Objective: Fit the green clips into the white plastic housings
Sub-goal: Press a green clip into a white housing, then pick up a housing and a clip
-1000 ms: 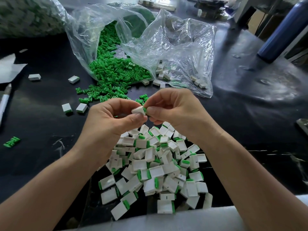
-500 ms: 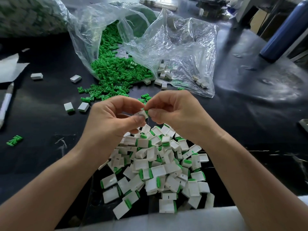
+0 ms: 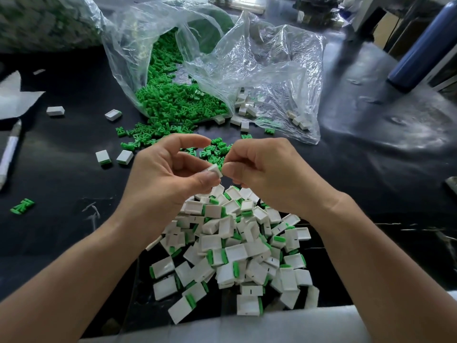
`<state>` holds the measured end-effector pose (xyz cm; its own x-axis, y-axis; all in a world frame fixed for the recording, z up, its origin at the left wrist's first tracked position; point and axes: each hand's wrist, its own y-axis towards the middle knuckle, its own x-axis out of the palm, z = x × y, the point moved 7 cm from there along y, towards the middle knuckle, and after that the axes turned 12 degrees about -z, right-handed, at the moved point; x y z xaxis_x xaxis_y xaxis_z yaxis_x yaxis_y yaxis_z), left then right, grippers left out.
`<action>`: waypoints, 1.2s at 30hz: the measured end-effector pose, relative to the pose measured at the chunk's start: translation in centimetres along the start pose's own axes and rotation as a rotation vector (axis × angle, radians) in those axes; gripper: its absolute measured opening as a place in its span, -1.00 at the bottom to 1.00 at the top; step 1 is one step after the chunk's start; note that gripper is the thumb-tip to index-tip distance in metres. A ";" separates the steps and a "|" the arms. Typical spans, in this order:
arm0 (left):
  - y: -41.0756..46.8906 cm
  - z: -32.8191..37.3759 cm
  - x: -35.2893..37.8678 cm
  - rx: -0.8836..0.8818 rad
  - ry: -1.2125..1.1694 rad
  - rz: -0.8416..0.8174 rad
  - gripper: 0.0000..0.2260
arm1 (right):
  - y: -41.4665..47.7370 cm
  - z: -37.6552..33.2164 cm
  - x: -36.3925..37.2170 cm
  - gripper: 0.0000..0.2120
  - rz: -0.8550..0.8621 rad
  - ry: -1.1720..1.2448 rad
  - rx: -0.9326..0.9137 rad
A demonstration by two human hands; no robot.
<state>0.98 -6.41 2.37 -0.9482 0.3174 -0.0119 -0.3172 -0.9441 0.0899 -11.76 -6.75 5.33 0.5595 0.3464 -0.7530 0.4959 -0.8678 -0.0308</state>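
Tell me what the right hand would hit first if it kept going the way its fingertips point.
The white housing pinched in the left hand. The right hand points straight at it, fingertips at its edge; the left thumb lies just beyond, though depth is hard to judge.

Assembly workshop: black workbench point(image 3: 371, 169), bulk bags of green clips point(image 3: 173, 100), piled finished housings point(image 3: 235, 248).

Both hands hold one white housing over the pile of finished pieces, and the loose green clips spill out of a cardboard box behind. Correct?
Not quite. The head view shows the green clips spilling from a clear plastic bag, not a cardboard box. The left hand and right hand do hold one white housing over the pile.
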 end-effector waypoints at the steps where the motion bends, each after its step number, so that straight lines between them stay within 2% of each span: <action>1: -0.1 0.0 0.1 0.000 0.030 -0.008 -0.61 | -0.1 -0.3 0.0 -0.88 -0.023 -0.075 -0.009; 5: -0.2 0.2 0.5 0.011 0.138 -0.050 -0.58 | -0.2 -1.5 0.8 -0.86 -0.113 -0.370 -0.070; 7: -0.1 0.4 0.6 0.019 0.126 -0.053 -0.57 | -0.4 -1.6 0.6 -0.85 -0.079 -0.379 -0.087; 9: 0.0 0.5 0.4 0.027 0.056 -0.054 -0.56 | -0.4 -1.2 -0.2 -0.85 -0.001 -0.210 -0.071; 12: 0.1 0.5 0.1 0.035 -0.083 -0.038 -0.55 | 0.0 0.5 -0.9 -0.77 0.034 0.208 0.020; 14: 0.2 0.6 0.1 0.047 -0.115 -0.020 -0.56 | 0.1 1.3 -0.4 -0.68 -0.026 0.443 0.076; 16: 0.2 0.7 0.2 0.063 -0.142 -0.024 -0.58 | 0.2 1.3 1.0 -0.61 -0.155 0.645 0.100; 19: 0.1 1.0 0.4 0.089 -0.171 -0.060 -0.58 | 0.3 0.5 2.8 -0.56 -0.280 0.845 0.088; 23: -0.1 1.1 0.5 0.114 -0.159 -0.076 -0.56 | 0.4 0.0 3.7 -0.56 -0.338 0.975 0.113; 31: -0.1 0.9 0.6 0.108 -0.155 -0.064 -0.57 | 0.5 0.1 4.3 -0.61 -0.230 1.023 0.152; 36: 0.1 1.0 0.3 0.110 -0.181 -0.046 -0.54 | 0.5 -0.2 4.4 -0.55 -0.308 1.080 0.147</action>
<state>0.64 -6.30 3.34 -0.9109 0.3805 0.1598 -0.3471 -0.9158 0.2019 -8.89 -5.62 2.12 0.7428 0.6171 0.2596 0.6689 -0.7009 -0.2478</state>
